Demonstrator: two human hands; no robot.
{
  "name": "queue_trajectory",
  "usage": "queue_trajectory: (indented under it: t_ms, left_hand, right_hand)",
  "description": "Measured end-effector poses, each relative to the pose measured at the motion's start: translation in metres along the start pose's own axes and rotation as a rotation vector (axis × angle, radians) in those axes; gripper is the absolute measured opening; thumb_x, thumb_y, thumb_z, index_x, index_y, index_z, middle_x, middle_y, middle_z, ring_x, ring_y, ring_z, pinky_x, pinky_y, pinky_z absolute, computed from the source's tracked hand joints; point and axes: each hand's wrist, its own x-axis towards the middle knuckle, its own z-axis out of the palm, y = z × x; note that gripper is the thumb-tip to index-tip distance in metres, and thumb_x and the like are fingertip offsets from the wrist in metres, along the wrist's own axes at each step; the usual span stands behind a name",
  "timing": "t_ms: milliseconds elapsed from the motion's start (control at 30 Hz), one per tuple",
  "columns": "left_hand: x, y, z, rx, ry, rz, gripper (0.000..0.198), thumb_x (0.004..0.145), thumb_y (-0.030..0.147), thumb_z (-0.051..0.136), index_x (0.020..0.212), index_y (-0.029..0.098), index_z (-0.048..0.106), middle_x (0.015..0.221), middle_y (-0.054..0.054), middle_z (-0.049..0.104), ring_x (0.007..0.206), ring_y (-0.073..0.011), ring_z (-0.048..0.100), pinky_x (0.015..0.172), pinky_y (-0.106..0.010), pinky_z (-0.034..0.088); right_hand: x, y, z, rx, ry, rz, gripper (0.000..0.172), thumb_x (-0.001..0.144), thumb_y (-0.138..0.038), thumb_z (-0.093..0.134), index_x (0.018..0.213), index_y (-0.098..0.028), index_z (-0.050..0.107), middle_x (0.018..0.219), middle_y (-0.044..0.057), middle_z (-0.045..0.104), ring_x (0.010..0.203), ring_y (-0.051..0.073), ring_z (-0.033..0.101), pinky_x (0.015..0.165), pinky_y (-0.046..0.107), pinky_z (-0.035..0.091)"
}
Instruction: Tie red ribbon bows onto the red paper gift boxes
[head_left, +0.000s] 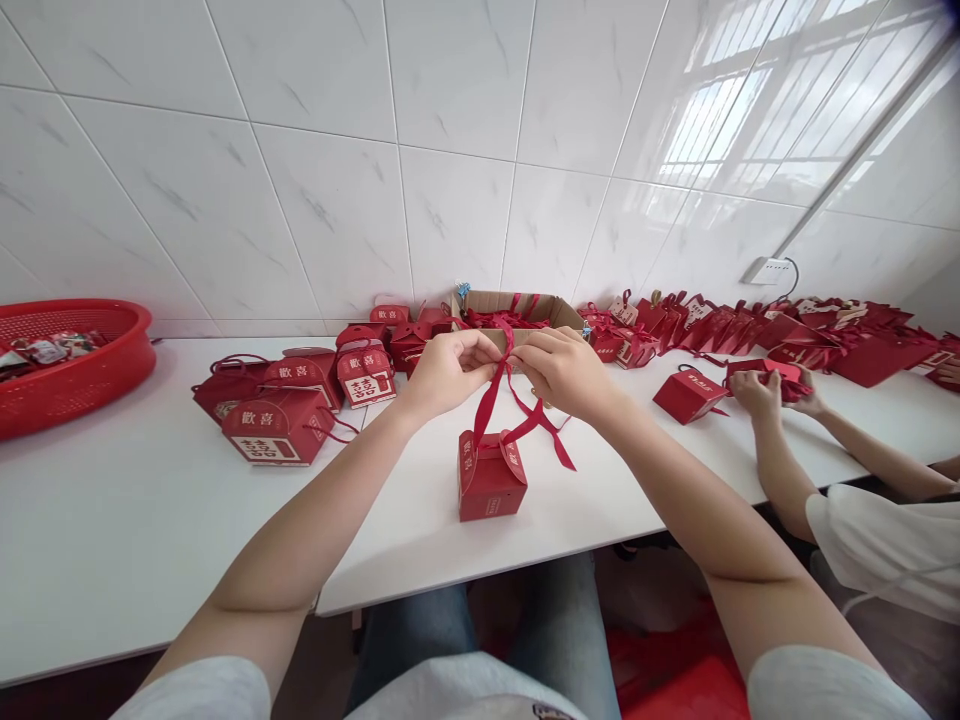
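Note:
A small red gift box [491,488] stands upright on the white table in front of me. Red ribbon [489,405] runs up from its top to my fingers, and a loose tail hangs to the right. My left hand [454,370] pinches the ribbon above the box. Close beside it, my right hand [561,368] also has its fingers closed on the ribbon, near a loop that shows between the two hands. The fingertips of the right hand are partly hidden.
Red gift boxes [277,425] stand in a group at the left. A red plastic basket [112,370] sits far left. Behind my hands is a cardboard box [487,302] with ribbons inside. At the right, a co-worker's hands [759,393] hold a red item near another red box [688,395].

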Motion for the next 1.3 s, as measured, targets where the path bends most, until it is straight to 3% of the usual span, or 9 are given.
queue_trajectory:
  t_ms: [100, 200, 333, 433, 600, 733, 967, 1133, 1300]
  left_hand:
    - [-0.004, 0.008, 0.001, 0.150, 0.106, 0.156, 0.011, 0.075, 0.019, 0.061, 0.086, 0.017, 0.060, 0.076, -0.002, 0.067, 0.073, -0.0144, 0.064, 0.071, -0.027, 0.052]
    - [-0.008, 0.016, 0.000, 0.294, 0.146, 0.239, 0.017, 0.076, 0.014, 0.057, 0.092, 0.019, 0.058, 0.073, 0.001, 0.066, 0.076, -0.0141, 0.064, 0.076, -0.026, 0.051]
    - [-0.012, 0.020, -0.005, 0.401, 0.143, 0.246, 0.019, 0.077, 0.014, 0.055, 0.095, 0.020, 0.057, 0.074, 0.001, 0.067, 0.081, -0.0148, 0.064, 0.076, -0.026, 0.049]
    - [-0.016, 0.020, -0.014, 0.453, 0.197, 0.211, 0.019, 0.077, 0.015, 0.054, 0.094, 0.019, 0.058, 0.075, 0.000, 0.067, 0.077, -0.0142, 0.064, 0.065, -0.022, 0.048]
    - [-0.038, 0.014, -0.039, 0.451, 0.270, 0.098, 0.021, 0.076, 0.021, 0.058, 0.097, 0.020, 0.057, 0.078, 0.000, 0.067, 0.071, -0.0134, 0.062, 0.054, -0.019, 0.043]
    - [-0.063, -0.005, -0.055, 0.427, 0.302, 0.003, 0.021, 0.077, 0.026, 0.060, 0.097, 0.021, 0.057, 0.078, 0.000, 0.066, 0.077, -0.0151, 0.062, 0.065, -0.022, 0.047]
    - [-0.115, -0.071, -0.070, 0.310, 0.414, -0.238, 0.026, 0.074, 0.031, 0.061, 0.098, 0.023, 0.055, 0.072, 0.002, 0.058, 0.074, -0.0173, 0.061, 0.073, -0.028, 0.050]
    - [-0.159, -0.124, -0.077, 0.407, 0.454, -0.464, 0.026, 0.074, 0.035, 0.056, 0.097, 0.024, 0.054, 0.072, 0.001, 0.057, 0.077, -0.0207, 0.060, 0.075, -0.032, 0.048]
    - [-0.175, -0.144, -0.069, 0.499, 0.374, -0.543, 0.030, 0.074, 0.038, 0.054, 0.101, 0.024, 0.055, 0.070, 0.001, 0.059, 0.074, -0.0211, 0.059, 0.072, -0.032, 0.047]
  right_hand:
    - [-0.002, -0.005, 0.003, 0.135, 0.090, 0.097, 0.032, 0.095, -0.027, 0.041, 0.080, -0.016, 0.066, 0.071, 0.006, 0.066, 0.071, 0.017, 0.057, 0.070, 0.031, 0.038]
    - [-0.004, -0.011, 0.007, 0.441, 0.163, 0.259, 0.032, 0.095, -0.034, 0.042, 0.084, -0.017, 0.067, 0.069, 0.004, 0.066, 0.065, 0.015, 0.058, 0.068, 0.029, 0.042]
    - [-0.006, -0.018, 0.015, 0.925, 0.251, 0.507, 0.033, 0.092, -0.043, 0.045, 0.090, -0.019, 0.068, 0.084, 0.004, 0.069, 0.081, 0.016, 0.064, 0.073, 0.028, 0.048]
    - [-0.013, -0.015, 0.020, 1.099, 0.317, 0.642, 0.036, 0.090, -0.049, 0.046, 0.087, -0.020, 0.068, 0.088, 0.004, 0.069, 0.088, 0.017, 0.064, 0.077, 0.030, 0.049]
    - [-0.046, -0.009, 0.019, 0.983, 0.306, 0.817, 0.038, 0.086, -0.051, 0.051, 0.074, -0.019, 0.066, 0.076, 0.004, 0.067, 0.079, 0.018, 0.062, 0.072, 0.030, 0.048]
    - [-0.078, -0.011, 0.019, 0.899, 0.254, 0.866, 0.039, 0.087, -0.050, 0.049, 0.072, -0.018, 0.065, 0.073, 0.005, 0.067, 0.075, 0.018, 0.061, 0.072, 0.031, 0.046]
    - [-0.144, -0.003, 0.031, 0.759, 0.270, 1.117, 0.041, 0.083, -0.054, 0.049, 0.067, -0.020, 0.065, 0.072, 0.006, 0.067, 0.074, 0.022, 0.060, 0.071, 0.035, 0.047]
    - [-0.211, 0.003, 0.046, 0.553, 0.077, 1.261, 0.045, 0.077, -0.061, 0.050, 0.055, -0.022, 0.059, 0.062, 0.007, 0.064, 0.063, 0.026, 0.059, 0.061, 0.036, 0.045]
    - [-0.236, -0.009, 0.057, 0.602, 0.052, 1.314, 0.045, 0.075, -0.061, 0.049, 0.054, -0.023, 0.059, 0.060, 0.006, 0.064, 0.067, 0.027, 0.062, 0.066, 0.037, 0.048]
